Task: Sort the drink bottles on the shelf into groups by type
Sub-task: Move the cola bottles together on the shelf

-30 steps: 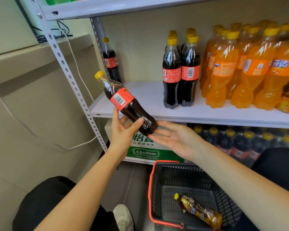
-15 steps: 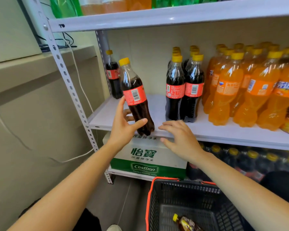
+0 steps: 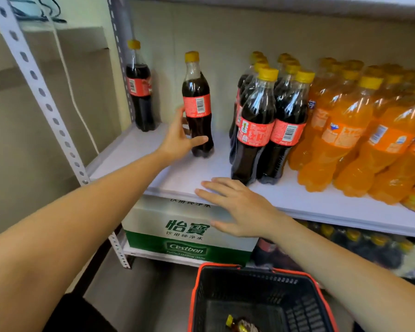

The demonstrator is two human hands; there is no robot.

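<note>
Cola bottle [image 3: 198, 109]: clear plastic, yellow cap, dark brown liquid up to the shoulder, empty clear neck above. Red label around the middle, barcode facing the camera. Stands upright on the white shelf [image 3: 134, 149].

Left hand [image 3: 179, 140]: grips the cola bottle low down. The thumb lies across the front below the label and the fingers pass behind it.

Right hand [image 3: 242, 207]: palm down, fingers straight and a little spread. Fingertips rest on the shelf's front edge; it holds nothing. The hands are apart, the right one nearer the camera.

Neighbours:
- Cola group [image 3: 266, 125], same cap and label, packed in rows just beyond the right fingertips. A clear gap separates it from the held bottle.
- Orange bottles [image 3: 345, 130], to the right of the right hand, touching the cola group.
- Lone cola [image 3: 140, 92], beyond and left of the left hand, in the back corner of the shelf.

Containers:
- Basket [image 3: 249, 286]: black mesh, red rim, below the right forearm. Holds one small bottle [image 3: 240, 325] with a yellow cap, lying down and cut off by the frame edge.
- Carton [image 3: 187, 231]: white and green, marked "Cestbon", on the lower level directly under the right hand. Contents cannot be seen.
- Dark bottles [image 3: 359, 245] with yellow caps stand on the lower level, right of the carton. They are blurred.
</note>
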